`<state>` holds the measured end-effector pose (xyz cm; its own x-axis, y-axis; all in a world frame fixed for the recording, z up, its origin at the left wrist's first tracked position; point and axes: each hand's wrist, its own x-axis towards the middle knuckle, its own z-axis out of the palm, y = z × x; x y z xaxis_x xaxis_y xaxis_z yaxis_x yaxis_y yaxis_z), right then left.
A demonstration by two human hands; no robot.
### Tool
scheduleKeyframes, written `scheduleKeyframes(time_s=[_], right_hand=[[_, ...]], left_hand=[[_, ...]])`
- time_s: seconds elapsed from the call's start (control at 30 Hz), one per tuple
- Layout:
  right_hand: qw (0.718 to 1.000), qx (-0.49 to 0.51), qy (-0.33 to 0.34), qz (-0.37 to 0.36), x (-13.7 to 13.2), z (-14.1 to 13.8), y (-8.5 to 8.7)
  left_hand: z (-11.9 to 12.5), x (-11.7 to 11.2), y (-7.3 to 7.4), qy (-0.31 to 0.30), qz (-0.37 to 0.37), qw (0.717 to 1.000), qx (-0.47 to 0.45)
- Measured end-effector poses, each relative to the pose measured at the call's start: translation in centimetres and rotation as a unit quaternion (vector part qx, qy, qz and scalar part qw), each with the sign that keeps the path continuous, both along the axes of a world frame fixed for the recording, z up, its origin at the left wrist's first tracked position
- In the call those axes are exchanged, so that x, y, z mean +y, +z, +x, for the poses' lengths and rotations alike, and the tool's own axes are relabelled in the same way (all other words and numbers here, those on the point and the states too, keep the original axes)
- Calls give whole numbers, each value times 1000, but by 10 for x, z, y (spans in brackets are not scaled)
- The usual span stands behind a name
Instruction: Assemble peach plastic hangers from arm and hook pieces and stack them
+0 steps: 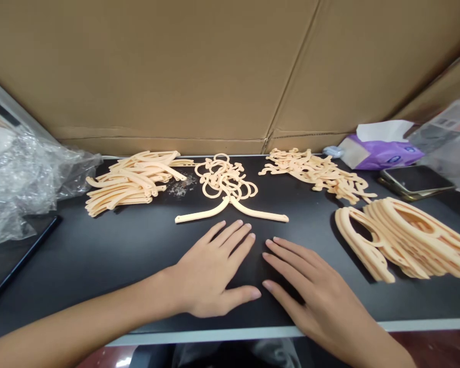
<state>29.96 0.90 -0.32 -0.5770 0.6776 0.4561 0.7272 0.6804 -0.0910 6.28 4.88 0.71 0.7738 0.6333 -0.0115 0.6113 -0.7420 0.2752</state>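
Note:
My left hand (214, 276) lies flat on the black tabletop (138, 260), palm down and fingers spread, holding nothing. Beside it my right hand (314, 289) also rests palm down, its fingers apart and nothing in them. Just beyond my fingertips, two curved peach plastic hanger arms (260, 213) lie with their inner ends together, forming a wide spread shape. Behind them is a heap of peach plastic hooks (210, 190). A pile of loose curved arms (126, 191) sits at the back left. Small wavy peach pieces (310, 171) are heaped at the back right.
Stacked peach folded hangers (398, 237) lie on the right. Behind them are a phone (417, 180) and a purple tissue pack (387, 152). Clear plastic wrap (19, 179) covers part of a dark flat panel (26, 263) at left. Cardboard (168, 66) stands along the back.

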Motion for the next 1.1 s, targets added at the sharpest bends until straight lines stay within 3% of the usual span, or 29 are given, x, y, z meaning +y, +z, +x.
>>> scheduleKeyframes(time_s=[0.13, 0.23, 0.37, 0.5, 0.6, 0.73, 0.97, 1.1], right_hand=[[1000, 12, 20, 17, 6, -5, 22], [998, 17, 18, 57, 26, -10, 43], [990, -52, -106, 77, 81, -20, 58], [971, -137, -192, 31, 136, -22, 44], [969, -132, -209, 16, 155, -15, 22], [969, -137, -205, 2, 157, -6, 5], [978, -98, -184, -20, 152, -10, 12], [978, -92, -187, -22, 149, -10, 12]], left_hand=[[0, 0, -1, -1, -2, 1000, -3], [0, 0, -2, 0, -1, 1000, -8], [-1, 0, -3, -2, 6, 1000, -12], [0, 0, -3, -5, 13, 1000, -16], [0, 0, -2, -5, 16, 1000, -24], [-2, 6, -2, 0, 46, 997, -54], [-10, 28, -4, 0, 165, 970, -178], [-17, 41, -5, 92, 252, 946, -182]])
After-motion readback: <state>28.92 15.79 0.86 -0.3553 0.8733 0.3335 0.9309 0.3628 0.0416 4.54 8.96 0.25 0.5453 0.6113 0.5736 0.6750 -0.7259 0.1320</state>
